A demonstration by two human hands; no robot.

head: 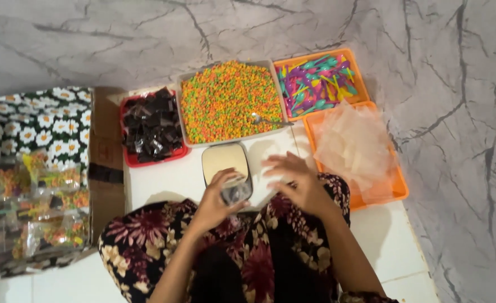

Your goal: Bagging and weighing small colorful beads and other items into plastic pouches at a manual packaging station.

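Seated on the white tiled floor with my flowered skirt spread over my knees, I hold a small clear packet with something dark inside in my left hand, fingers closed around its lower end. My right hand hovers just beside it, fingers spread and blurred, gripping nothing. The packet sits between the two hands, nearer the left, directly over the near edge of a small cream-topped scale that stands on the floor in front of my knees. Its long axis I cannot tell; the packet is too small and smeared.

Beyond the scale, along the far edge of the floor by the marble-patterned wall, a grey tray of orange, green and yellow pellets holds a metal spoon near its right rim. To its left a red tray carries dark filled packets; to its right an orange tray is heaped with small coloured plastic spoons. A second orange tray, toward the right edge, holds a stack of empty clear bags, well within reach of my right hand. At the left edge a cardboard box with daisy-print lining holds finished bags of the coloured mix.
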